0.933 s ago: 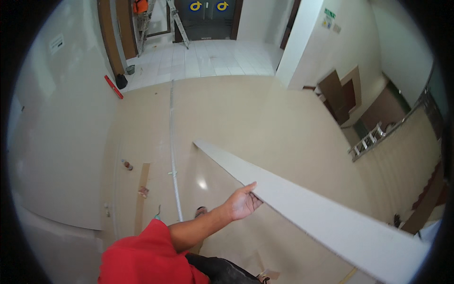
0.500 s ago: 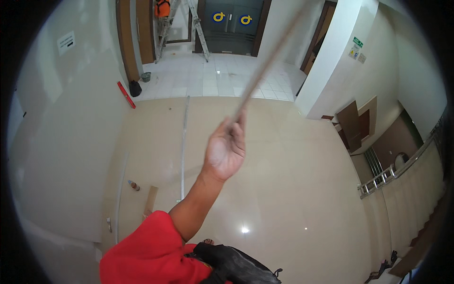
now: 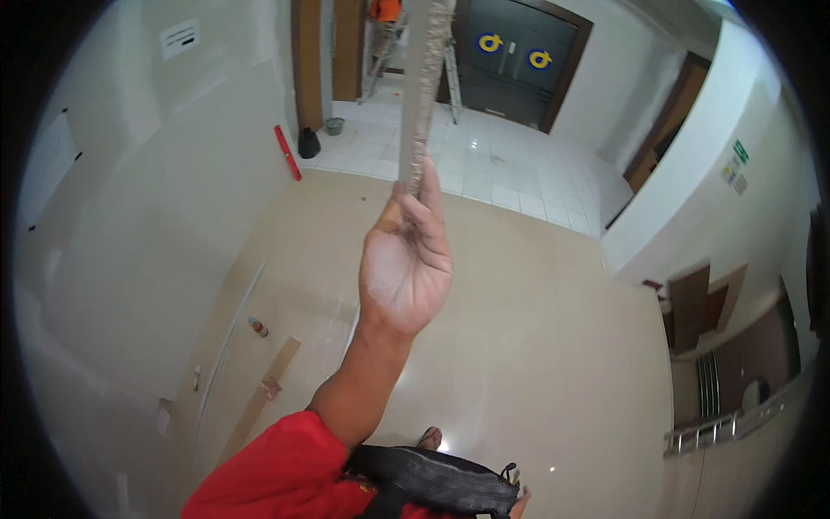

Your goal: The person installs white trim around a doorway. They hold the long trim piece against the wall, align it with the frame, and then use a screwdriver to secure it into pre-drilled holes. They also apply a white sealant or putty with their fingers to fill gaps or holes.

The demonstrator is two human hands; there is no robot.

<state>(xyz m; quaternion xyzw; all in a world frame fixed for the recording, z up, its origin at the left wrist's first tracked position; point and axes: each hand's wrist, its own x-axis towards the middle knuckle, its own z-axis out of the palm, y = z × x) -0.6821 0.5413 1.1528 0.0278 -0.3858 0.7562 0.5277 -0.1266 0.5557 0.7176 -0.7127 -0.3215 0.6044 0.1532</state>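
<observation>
Left hand (image 3: 406,268) closed — thumb opposing fingers — on the long, whitish, rough-edged board (image 3: 418,95), now swung edge-on, apparently being reoriented; right hand (image 3: 522,502), grip cannot be told.

"What is the wearer dressed in?"
"A short red sleeve (image 3: 268,467) at seven o'clock, and a black bag (image 3: 441,484) at six, zipped, with a small dark cord loop."
"And the rest?"
"A sandal (image 3: 430,438) toward six; the left hand (image 3: 405,268) is bare."
</observation>
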